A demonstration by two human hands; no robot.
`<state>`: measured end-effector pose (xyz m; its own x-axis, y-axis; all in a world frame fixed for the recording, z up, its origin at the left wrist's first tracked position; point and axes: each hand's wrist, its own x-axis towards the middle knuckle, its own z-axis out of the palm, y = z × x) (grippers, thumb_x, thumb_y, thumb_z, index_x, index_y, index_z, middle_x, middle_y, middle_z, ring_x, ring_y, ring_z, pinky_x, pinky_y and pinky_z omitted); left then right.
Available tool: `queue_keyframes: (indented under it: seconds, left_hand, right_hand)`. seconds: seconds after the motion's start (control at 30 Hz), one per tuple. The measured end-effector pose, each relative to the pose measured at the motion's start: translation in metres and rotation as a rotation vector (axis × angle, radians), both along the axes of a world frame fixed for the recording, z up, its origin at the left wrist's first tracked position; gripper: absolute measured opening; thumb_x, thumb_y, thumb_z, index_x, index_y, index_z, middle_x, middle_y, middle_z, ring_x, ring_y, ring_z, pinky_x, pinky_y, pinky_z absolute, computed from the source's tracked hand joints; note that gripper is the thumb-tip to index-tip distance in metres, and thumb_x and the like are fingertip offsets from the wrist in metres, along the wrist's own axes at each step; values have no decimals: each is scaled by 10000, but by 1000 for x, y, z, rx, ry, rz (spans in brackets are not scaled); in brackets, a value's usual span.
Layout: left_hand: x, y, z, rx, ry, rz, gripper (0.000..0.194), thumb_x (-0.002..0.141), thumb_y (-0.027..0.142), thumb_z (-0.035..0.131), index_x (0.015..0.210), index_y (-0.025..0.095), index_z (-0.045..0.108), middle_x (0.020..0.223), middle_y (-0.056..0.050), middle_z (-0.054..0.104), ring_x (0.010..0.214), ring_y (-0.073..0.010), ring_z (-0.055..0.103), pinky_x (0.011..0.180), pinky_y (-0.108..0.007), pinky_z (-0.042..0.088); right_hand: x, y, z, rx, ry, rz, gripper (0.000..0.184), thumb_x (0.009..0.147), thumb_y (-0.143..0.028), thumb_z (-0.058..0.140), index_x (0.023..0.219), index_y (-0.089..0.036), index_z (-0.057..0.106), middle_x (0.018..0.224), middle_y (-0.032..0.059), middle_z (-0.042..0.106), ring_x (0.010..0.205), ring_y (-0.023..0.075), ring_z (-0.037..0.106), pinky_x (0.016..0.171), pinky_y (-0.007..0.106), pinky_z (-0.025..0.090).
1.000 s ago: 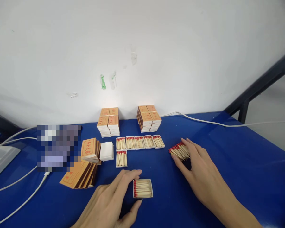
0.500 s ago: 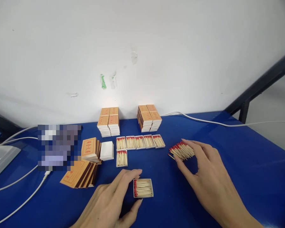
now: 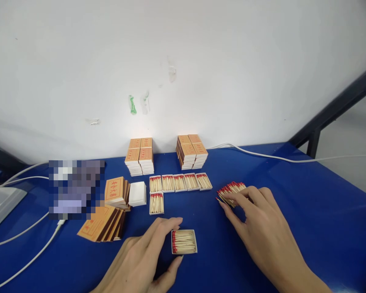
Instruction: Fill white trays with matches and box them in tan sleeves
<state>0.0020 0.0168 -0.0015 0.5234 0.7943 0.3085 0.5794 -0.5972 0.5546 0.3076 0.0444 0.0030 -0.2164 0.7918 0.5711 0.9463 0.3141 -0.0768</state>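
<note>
A small white matchbox tray [image 3: 184, 241] full of red-headed matches lies on the blue table, with the match heads at its left side. My left hand [image 3: 140, 254] steadies it, the index finger at its far left corner and the thumb along its near edge. To the right is a loose pile of matches [image 3: 233, 189]. At the pile's near left edge, my right hand [image 3: 259, 219] has its thumb and index finger closing around a match [image 3: 221, 201]; its other fingers are curled over the pile and partly hide it.
Several filled trays [image 3: 179, 183] stand in a row, with another filled tray [image 3: 156, 203] below the leftmost. Left are white trays [image 3: 137, 193] and orange matchbox sleeves [image 3: 97, 221]. Two stacks of matchboxes [image 3: 139, 156] stand near the wall. A blurred-out phone [image 3: 88, 179] and white cables [image 3: 39, 260] lie left.
My right hand has shifted slightly left and nearer, its index finger coming down close to the thumb at the pile's edge. My left hand and the tray have stayed put.
</note>
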Motion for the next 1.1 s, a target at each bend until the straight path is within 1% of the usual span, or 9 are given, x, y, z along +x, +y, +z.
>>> queue_keyframes:
  seconds: [0.13, 0.3, 0.47, 0.53, 0.6, 0.67, 0.73, 0.83, 1.1]
  left_hand:
    - [0, 0, 4, -22, 22, 10, 636, 1033, 186, 643, 1623, 316, 445, 1196, 5, 806, 424, -91, 484, 414, -275, 481]
    - [0, 1, 3, -18, 16, 8, 631, 1037, 188, 636, 1627, 300, 443, 989, 38, 787, 406, -103, 457, 398, -269, 435]
    - [1, 0, 0, -6, -9, 4, 628, 1023, 184, 625, 1615, 299, 450, 1240, -27, 805, 400, -76, 428, 377, -265, 423]
    - [1, 0, 1, -4, 2, 4, 628, 1024, 183, 629, 1615, 295, 449, 1083, 10, 796, 398, -90, 436, 380, -266, 420]
    - [0, 0, 3, -18, 26, 7, 630, 1030, 185, 641, 1619, 295, 445, 820, 83, 700, 398, -117, 453, 398, -265, 433]
    - [-1, -1, 4, -39, 55, 11, 637, 1037, 188, 653, 1625, 302, 435, 724, 115, 629, 402, -130, 461, 410, -265, 439]
    - [-1, -1, 4, -41, 50, 11, 635, 1041, 190, 646, 1626, 307, 430, 846, 80, 717, 407, -116, 464, 403, -264, 435]
    - [0, 0, 2, -15, 6, 8, 615, 1036, 192, 625, 1615, 303, 450, 1199, -15, 806, 408, -84, 446, 382, -265, 437]
    - [1, 1, 0, -1, -4, 2, 620, 1030, 187, 626, 1616, 290, 452, 1190, -23, 821, 398, -89, 453, 380, -266, 449]
  right_hand:
    - [-1, 0, 0, -17, 10, -1, 195, 1140, -228, 591, 1008, -192, 729, 977, 111, 658, 900, 291, 533, 802, 466, 515]
    - [-4, -1, 2, -27, 33, -13, 233, 1148, -253, 592, 954, -211, 714, 938, 99, 661, 887, 293, 540, 794, 461, 503]
    - [-4, 0, 3, -11, 33, -26, 257, 1153, -284, 585, 959, -199, 731, 926, 101, 665, 877, 297, 536, 766, 455, 489]
    - [-3, 0, 3, 8, 19, -40, 263, 1155, -289, 583, 974, -190, 747, 927, 104, 670, 874, 298, 535, 762, 456, 485]
    - [-3, 1, 4, 23, 2, -50, 270, 1156, -279, 579, 983, -186, 764, 918, 104, 672, 869, 297, 534, 747, 449, 472]
    - [-3, 1, 3, 33, -17, -55, 280, 1156, -262, 572, 981, -182, 776, 907, 103, 674, 864, 296, 532, 731, 440, 455]
    - [-3, 1, 3, 48, -42, -61, 290, 1155, -251, 571, 973, -176, 783, 892, 104, 672, 855, 294, 526, 724, 437, 443]
    - [-3, 0, 3, 68, -73, -71, 301, 1153, -241, 571, 956, -174, 787, 877, 106, 671, 845, 294, 516, 715, 434, 424]
    - [-3, -1, 2, 32, -51, -81, 338, 1159, -266, 544, 903, -201, 756, 868, 102, 678, 851, 301, 529, 718, 437, 424]
